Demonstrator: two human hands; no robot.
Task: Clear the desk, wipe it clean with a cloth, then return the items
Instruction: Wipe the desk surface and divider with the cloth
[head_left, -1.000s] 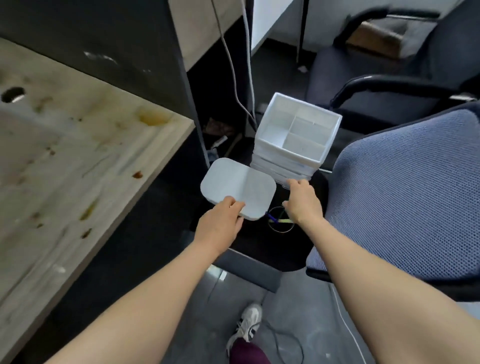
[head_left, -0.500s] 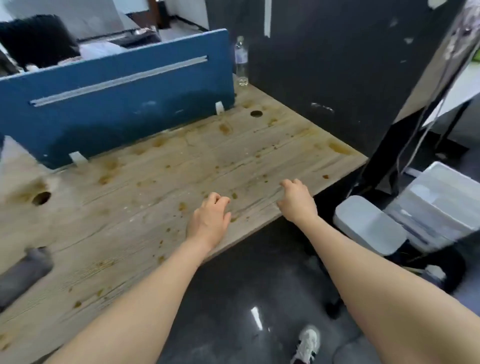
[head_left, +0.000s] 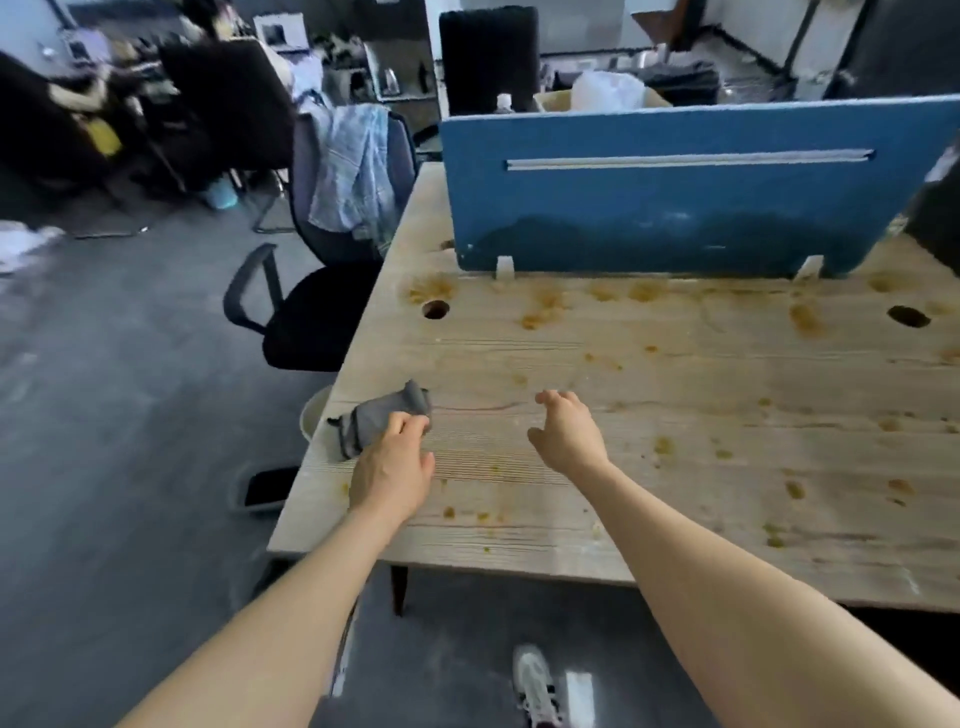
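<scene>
Grey cloth (head_left: 382, 420) bunched near left bench (head_left: 675, 405) edge, near end hidden under left hand (head_left: 392, 470); fingers on it, grasp unclear. Right hand (head_left: 569, 434) hovering beside, fingers loosely apart, empty. Brown stains across bench, blurred.

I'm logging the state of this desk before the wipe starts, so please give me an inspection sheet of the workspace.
Surface: wooden desk spotted with brown-orange stains, two round holes near the back.
Job's things: grey cloth bunched near the left edge.
Clutter: nothing seen on the desktop besides the cloth.
Grippers: left hand reaches onto the cloth, fingers touching it; whether it grips cannot be told. Right hand hovers open over the desk, holding nothing.
Cables: nothing seen.
Surroundings: blue divider panel stands at the back; black office chair with a garment draped over it at the left; a pale bowl-like rim below the left edge.
</scene>
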